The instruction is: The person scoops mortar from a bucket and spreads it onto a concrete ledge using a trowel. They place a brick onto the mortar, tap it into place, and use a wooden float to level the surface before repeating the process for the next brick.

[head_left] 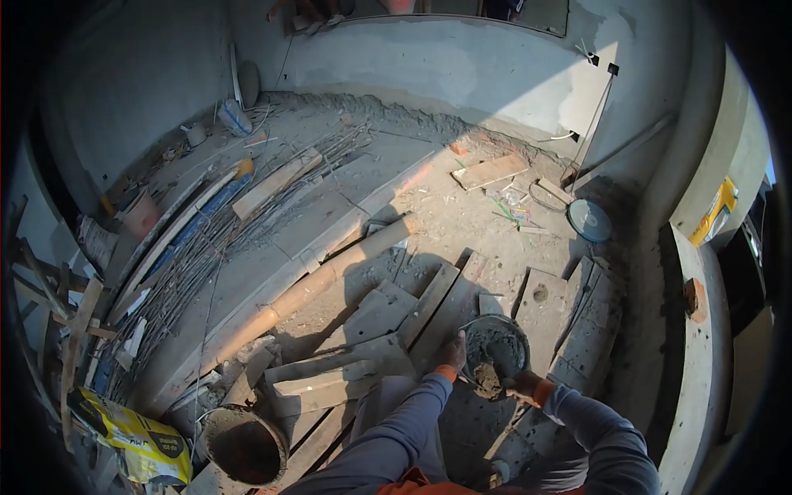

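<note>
A dark bucket [525,337] with wet grey mortar [493,344] inside stands close in front of me, low right of the middle. My left hand [451,353] is closed on the left side of its rim. My right hand [525,386] is wrapped round the handle of a trowel at the bucket's near right edge. A lump of brownish mortar [488,381] covers the trowel's blade, so the blade itself is mostly hidden.
Loose wooden planks [437,305] lie around the bucket. A second bucket [280,450] stands at lower left beside a yellow bag [136,437]. Further off are an orange pipe [330,276], a pile of thin rods [198,264] and a round lid [590,220] by the wall.
</note>
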Tool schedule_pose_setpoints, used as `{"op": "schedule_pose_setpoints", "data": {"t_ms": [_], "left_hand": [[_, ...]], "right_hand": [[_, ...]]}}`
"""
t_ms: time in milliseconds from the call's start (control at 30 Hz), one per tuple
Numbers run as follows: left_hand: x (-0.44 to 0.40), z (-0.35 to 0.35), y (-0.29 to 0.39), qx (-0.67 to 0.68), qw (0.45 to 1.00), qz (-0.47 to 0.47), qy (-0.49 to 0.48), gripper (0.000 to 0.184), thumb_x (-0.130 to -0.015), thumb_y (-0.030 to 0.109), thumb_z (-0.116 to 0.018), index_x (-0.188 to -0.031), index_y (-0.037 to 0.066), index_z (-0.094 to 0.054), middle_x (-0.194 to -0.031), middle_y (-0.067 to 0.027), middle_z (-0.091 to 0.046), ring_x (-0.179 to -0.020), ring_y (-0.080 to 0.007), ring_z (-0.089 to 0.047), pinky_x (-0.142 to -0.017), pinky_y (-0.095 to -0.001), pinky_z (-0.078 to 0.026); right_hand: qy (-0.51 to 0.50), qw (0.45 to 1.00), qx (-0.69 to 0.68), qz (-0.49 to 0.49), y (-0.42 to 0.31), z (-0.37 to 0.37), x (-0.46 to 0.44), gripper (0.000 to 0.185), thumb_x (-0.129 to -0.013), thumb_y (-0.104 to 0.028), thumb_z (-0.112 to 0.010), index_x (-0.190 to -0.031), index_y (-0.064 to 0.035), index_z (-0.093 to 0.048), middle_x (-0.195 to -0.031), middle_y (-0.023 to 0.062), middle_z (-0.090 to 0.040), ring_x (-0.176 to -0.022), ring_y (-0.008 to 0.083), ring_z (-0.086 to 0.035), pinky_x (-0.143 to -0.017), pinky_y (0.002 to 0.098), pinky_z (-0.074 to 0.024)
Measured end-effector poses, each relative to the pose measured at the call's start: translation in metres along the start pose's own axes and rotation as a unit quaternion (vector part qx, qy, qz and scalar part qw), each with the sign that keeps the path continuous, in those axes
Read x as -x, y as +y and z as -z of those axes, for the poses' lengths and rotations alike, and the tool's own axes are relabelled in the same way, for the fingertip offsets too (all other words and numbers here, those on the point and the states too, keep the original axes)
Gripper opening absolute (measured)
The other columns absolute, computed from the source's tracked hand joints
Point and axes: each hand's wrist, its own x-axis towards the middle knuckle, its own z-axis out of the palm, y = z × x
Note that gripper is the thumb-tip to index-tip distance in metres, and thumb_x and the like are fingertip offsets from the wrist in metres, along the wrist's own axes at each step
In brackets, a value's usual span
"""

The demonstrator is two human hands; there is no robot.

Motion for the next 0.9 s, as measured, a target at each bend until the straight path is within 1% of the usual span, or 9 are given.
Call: {"op": "schedule_pose_setpoints", "data": {"t_ms": [167, 233, 467, 533, 600, 700, 767, 833, 900], "left_hand": [[0.000, -0.005, -0.004, -0.012, 1.000, -0.017, 0.018, 0.078, -0.093, 0.062, -0.027, -0.104, -0.008, -0.060, -0.108, -0.0329, -0.058, -0.109, -0.0477, -0.051, -0.091, -0.0437, -0.041], [0.003, 0.005, 0.010, 0.013, 0.999, 0.021, -0.025, 0.079, -0.092, 0.062, -0.027, -0.108, -0.008, -0.060, -0.112, -0.0326, -0.057, -0.113, -0.0472, -0.049, -0.095, -0.0427, -0.039], [-0.003, 0.007, 0.001, 0.006, 0.999, 0.048, -0.017, 0.081, -0.092, 0.064, -0.024, -0.112, -0.006, -0.059, -0.114, -0.0317, -0.056, -0.115, -0.0477, -0.047, -0.097, -0.0430, -0.039], [-0.006, 0.006, 0.000, 0.032, 0.999, 0.037, -0.004, 0.075, -0.092, 0.061, -0.030, -0.107, -0.005, -0.062, -0.111, -0.0295, -0.059, -0.109, -0.0456, -0.052, -0.094, -0.0434, -0.041], [-0.009, 0.005, -0.004, 0.039, 0.998, 0.041, -0.004, 0.075, -0.092, 0.061, -0.030, -0.107, -0.005, -0.062, -0.111, -0.0295, -0.059, -0.109, -0.0456, -0.052, -0.093, -0.0432, -0.041], [-0.003, 0.020, 0.016, 0.026, 0.999, 0.024, 0.016, 0.078, -0.092, 0.062, -0.027, -0.104, -0.006, -0.062, -0.105, -0.0305, -0.060, -0.104, -0.0471, -0.054, -0.089, -0.0451, -0.042], [0.002, 0.016, 0.013, 0.011, 1.000, 0.013, 0.023, 0.081, -0.092, 0.064, -0.023, -0.101, -0.006, -0.062, -0.099, -0.0315, -0.061, -0.100, -0.0488, -0.054, -0.086, -0.0472, -0.042], [-0.011, 0.006, -0.005, 0.044, 0.998, 0.033, -0.013, 0.079, -0.093, 0.063, -0.024, -0.097, -0.007, -0.062, -0.096, -0.0315, -0.061, -0.095, -0.0504, -0.055, -0.082, -0.0486, -0.043], [-0.020, 0.008, -0.008, 0.025, 0.997, 0.059, -0.053, 0.077, -0.094, 0.060, -0.026, -0.098, -0.007, -0.062, -0.098, -0.0314, -0.061, -0.097, -0.0492, -0.055, -0.084, -0.0469, -0.043]], "right_hand": [[-0.016, 0.999, -0.029, -0.020, -0.015, 0.014, 0.029, 0.045, -0.088, -0.041, -0.051, -0.079, -0.0008, -0.068, -0.066, 0.0096, -0.063, -0.057, 0.0207, -0.063, -0.059, 0.0343, -0.0513], [-0.014, 0.996, -0.069, -0.047, -0.034, 0.016, 0.051, 0.042, -0.088, -0.040, -0.052, -0.079, -0.0015, -0.067, -0.065, 0.0082, -0.062, -0.055, 0.0193, -0.060, -0.055, 0.0339, -0.0507], [-0.071, 0.974, -0.199, -0.077, -0.023, 0.022, 0.045, 0.035, -0.086, -0.035, -0.062, -0.083, -0.0008, -0.066, -0.067, 0.0083, -0.061, -0.055, 0.0188, -0.059, -0.051, 0.0337, -0.0509], [-0.094, 0.967, -0.220, -0.090, -0.016, 0.023, 0.040, 0.035, -0.086, -0.035, -0.064, -0.085, -0.0006, -0.067, -0.070, 0.0082, -0.062, -0.056, 0.0190, -0.060, -0.053, 0.0340, -0.0526], [-0.096, 0.967, -0.215, -0.097, -0.017, 0.023, 0.036, 0.027, -0.089, -0.025, -0.060, -0.082, 0.0012, -0.064, -0.067, 0.0097, -0.060, -0.052, 0.0185, -0.057, -0.049, 0.0326, -0.0504], [-0.109, 0.962, -0.240, -0.076, -0.024, 0.032, 0.040, 0.028, -0.089, -0.025, -0.061, -0.084, 0.0027, -0.063, -0.067, 0.0111, -0.060, -0.052, 0.0196, -0.057, -0.049, 0.0332, -0.0504], [-0.120, 0.969, -0.186, -0.104, -0.033, 0.036, 0.027, 0.030, -0.088, -0.028, -0.060, -0.082, 0.0019, -0.063, -0.068, 0.0118, -0.060, -0.053, 0.0207, -0.058, -0.048, 0.0334, -0.0497], [-0.145, 0.963, -0.218, -0.070, -0.028, 0.025, 0.012, 0.037, -0.088, -0.035, -0.059, -0.083, 0.0006, -0.063, -0.070, 0.0123, -0.060, -0.056, 0.0217, -0.059, -0.050, 0.0360, -0.0499], [-0.083, 0.996, 0.011, -0.040, -0.051, 0.019, 0.006, 0.036, -0.087, -0.036, -0.058, -0.086, -0.0002, -0.064, -0.077, 0.0169, -0.063, -0.066, 0.0265, -0.064, -0.058, 0.0403, -0.0521]]}}
